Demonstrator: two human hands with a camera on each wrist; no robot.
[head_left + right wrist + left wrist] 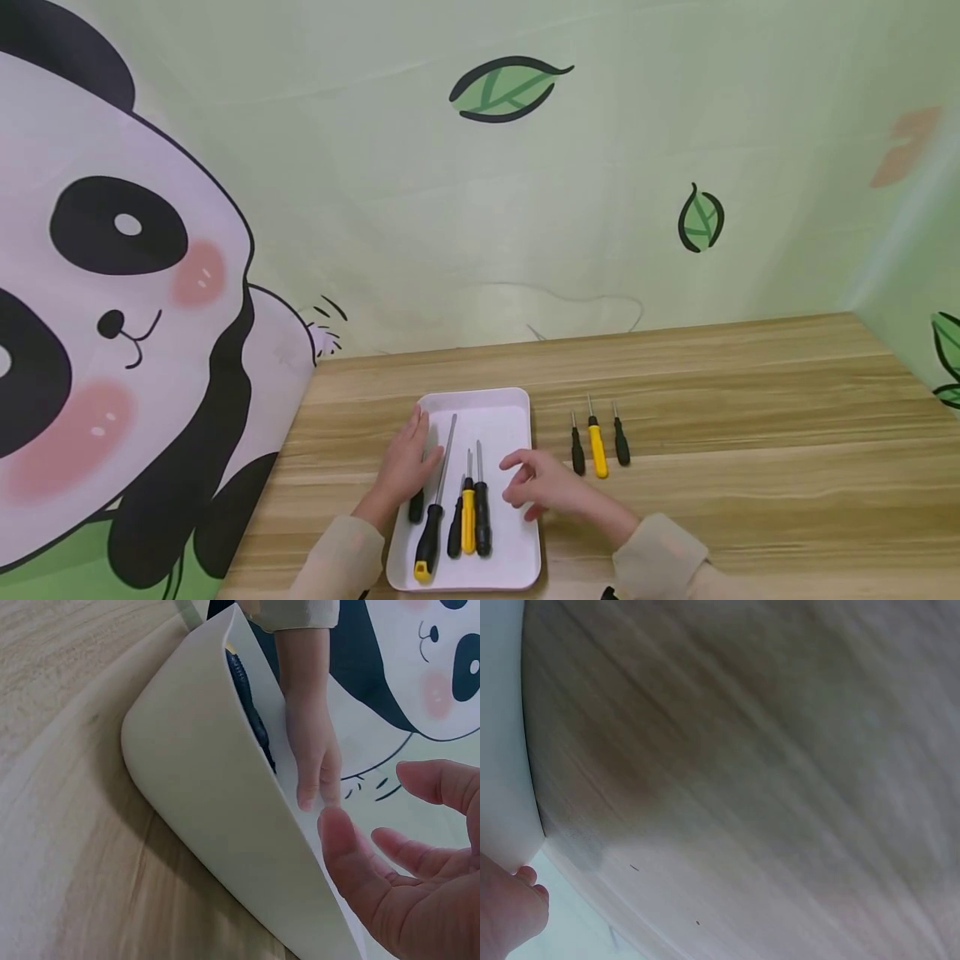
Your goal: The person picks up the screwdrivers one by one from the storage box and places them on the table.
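A white tray (510, 575) holds several screwdrivers. My left hand (405, 467) rests on its left rim with fingers extended, partly covering a black screwdriver (416, 507). Beside that lies a long screwdriver (429, 537) with a black handle and yellow end. A small black screwdriver (455, 533), a yellow-handled screwdriver (468, 517) and another black screwdriver (482, 517) lie together in the middle. Over the tray's right rim, my right hand (543, 482) has its fingers loosely bent and spread, with nothing between them. The right wrist view shows the right hand (412, 892) beside the tray's outer wall (202, 765).
Right of the tray, a black screwdriver (577, 454), a yellow screwdriver (597, 450) and another black screwdriver (622, 443) lie in a row on the wooden table (750, 433). Behind the table rises a pale green wall covering (600, 208) with panda and leaf prints.
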